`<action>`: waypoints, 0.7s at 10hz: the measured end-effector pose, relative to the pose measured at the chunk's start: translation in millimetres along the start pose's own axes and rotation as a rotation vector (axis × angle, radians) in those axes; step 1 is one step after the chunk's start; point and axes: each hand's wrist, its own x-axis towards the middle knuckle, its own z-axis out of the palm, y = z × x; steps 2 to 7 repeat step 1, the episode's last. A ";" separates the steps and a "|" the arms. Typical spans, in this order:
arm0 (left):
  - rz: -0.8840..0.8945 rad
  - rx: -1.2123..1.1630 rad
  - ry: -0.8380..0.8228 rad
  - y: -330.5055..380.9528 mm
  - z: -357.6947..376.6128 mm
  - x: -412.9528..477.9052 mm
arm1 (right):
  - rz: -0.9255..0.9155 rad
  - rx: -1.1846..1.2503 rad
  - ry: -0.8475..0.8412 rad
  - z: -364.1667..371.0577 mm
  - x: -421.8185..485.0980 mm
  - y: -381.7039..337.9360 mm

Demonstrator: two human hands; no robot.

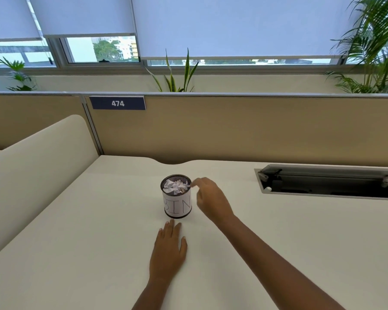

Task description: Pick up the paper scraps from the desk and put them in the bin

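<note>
- Evidently released, the right grip point(211, 198) hovers at the right rim of the bin. Its fingers are loosely curled, one fingertip point(193, 182) reaches over the rim, and nothing shows between them.
- Flat and relaxed, the left grip point(168, 249) rests palm down on the table, just near of the bin and holding nothing.
- Between and beyond the two grips stands the small round black mesh bin with a white paper label reading "BIN" point(177, 205), upright at mid table.
- Inside it, the crumpled white paper scraps point(174, 186) are heaped almost up to the rim.
- Around it spreads the pale cream table point(76, 242). An open grey cable hatch point(327, 183) is sunk into it far right, well apart from the bin.
- Behind that rises the tan partition wall point(233, 130) with a dark blue plate marked 474 point(117, 103).
- Step in hand, as I judge it: the drop into the bin, at its very end.
- Every scrap I can make out already sits in the bin, so the task looks close to finished.
- Next move calls for lifting the right grip clear without nudging the light bin or dragging out a scrap. After that, check the unseen parts of the table for leftovers.
</note>
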 end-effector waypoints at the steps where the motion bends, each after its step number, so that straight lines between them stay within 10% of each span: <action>1: 0.006 0.083 -0.007 0.6 1.0 -4.4 | 0.127 0.010 0.076 -3.8 -47.7 27.7; 7: 0.006 0.083 -0.007 0.6 1.0 -4.4 | 0.127 0.010 0.076 -3.8 -47.7 27.7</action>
